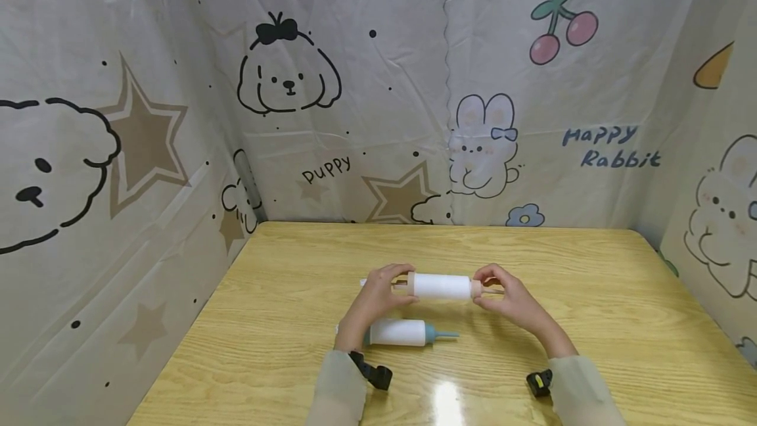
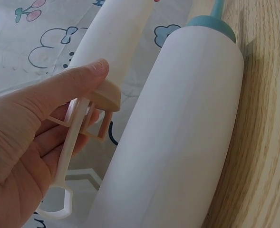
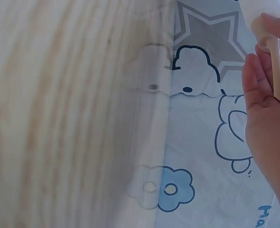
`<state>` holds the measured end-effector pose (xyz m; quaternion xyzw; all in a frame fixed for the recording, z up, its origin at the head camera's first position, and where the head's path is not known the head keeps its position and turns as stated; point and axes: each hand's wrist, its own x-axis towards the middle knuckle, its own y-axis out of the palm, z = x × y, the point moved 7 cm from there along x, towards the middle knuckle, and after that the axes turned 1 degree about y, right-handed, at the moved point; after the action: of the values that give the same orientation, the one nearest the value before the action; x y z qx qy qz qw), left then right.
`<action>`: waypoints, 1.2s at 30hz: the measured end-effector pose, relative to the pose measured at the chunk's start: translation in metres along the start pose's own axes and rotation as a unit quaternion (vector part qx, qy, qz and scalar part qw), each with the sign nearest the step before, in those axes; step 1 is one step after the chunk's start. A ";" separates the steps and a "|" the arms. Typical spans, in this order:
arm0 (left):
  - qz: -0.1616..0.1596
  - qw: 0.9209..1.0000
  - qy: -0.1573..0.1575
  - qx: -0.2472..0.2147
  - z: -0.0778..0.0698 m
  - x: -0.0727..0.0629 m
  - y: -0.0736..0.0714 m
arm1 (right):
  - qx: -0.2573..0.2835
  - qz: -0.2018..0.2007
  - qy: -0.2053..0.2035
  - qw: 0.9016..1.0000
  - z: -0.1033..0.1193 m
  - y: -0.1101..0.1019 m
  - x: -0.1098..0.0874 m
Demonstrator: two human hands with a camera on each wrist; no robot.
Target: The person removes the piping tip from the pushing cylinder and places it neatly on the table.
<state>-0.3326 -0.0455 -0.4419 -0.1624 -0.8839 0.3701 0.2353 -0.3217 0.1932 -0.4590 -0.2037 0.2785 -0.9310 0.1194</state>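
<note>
A white-barrelled syringe (image 1: 442, 286) with peach-coloured ends is held level above the table between both hands. My left hand (image 1: 377, 293) grips its peach collar, thumb on one side and fingers on the other. From that collar a pale plunger rod (image 2: 72, 147) with a ring handle (image 2: 59, 209) sticks out along the palm. At the other end my right hand (image 1: 506, 292) pinches the nozzle base, and the thin peach nozzle (image 3: 276, 71) points back over its palm. A second white syringe (image 1: 397, 332) with teal ends lies nearer the body, its handle end partly behind my left wrist.
Both syringes are over a yellow wood-grain table (image 1: 266, 360). A printed cloth (image 1: 378, 117) hangs behind the table and along both sides. Black wrist cameras (image 1: 378, 375) are strapped below each hand.
</note>
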 end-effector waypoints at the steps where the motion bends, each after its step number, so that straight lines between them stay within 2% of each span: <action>1: 0.000 1.000 -0.001 -0.001 0.000 0.000 0.000 | -0.002 -0.001 -0.001 1.000 0.000 0.000 0.000; 8: -0.002 1.000 0.003 -0.001 0.001 -0.001 -0.001 | 0.005 0.001 -0.001 1.000 0.001 0.000 0.000; 11: -0.006 1.000 0.005 -0.001 0.000 -0.002 -0.003 | 0.022 0.000 0.031 0.999 -0.003 -0.001 0.001; 14: -0.009 1.000 0.005 0.002 -0.001 -0.003 -0.004 | 0.035 0.002 0.084 0.996 -0.009 -0.003 0.000; 17: -0.007 1.000 0.004 0.005 -0.001 -0.003 -0.005 | 0.056 0.021 0.130 0.990 -0.014 -0.001 -0.001; 20: -0.004 1.000 0.002 0.007 -0.002 -0.004 -0.004 | 0.078 0.042 0.150 0.985 -0.015 0.001 -0.002; 27: -0.008 1.000 0.012 0.012 -0.002 -0.004 -0.005 | 0.076 0.050 0.124 0.988 -0.014 0.003 -0.003; 32: -0.014 1.000 0.020 0.018 -0.003 -0.004 -0.008 | 0.072 0.034 0.108 0.991 -0.013 0.003 -0.003; 36: -0.015 1.000 0.012 0.016 -0.001 -0.005 -0.008 | 0.067 0.020 0.091 0.993 -0.012 0.002 -0.002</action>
<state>-0.3288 -0.0525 -0.4362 -0.1498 -0.8773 0.3789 0.2535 -0.3249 0.1978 -0.4699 -0.1038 0.2293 -0.9596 0.1260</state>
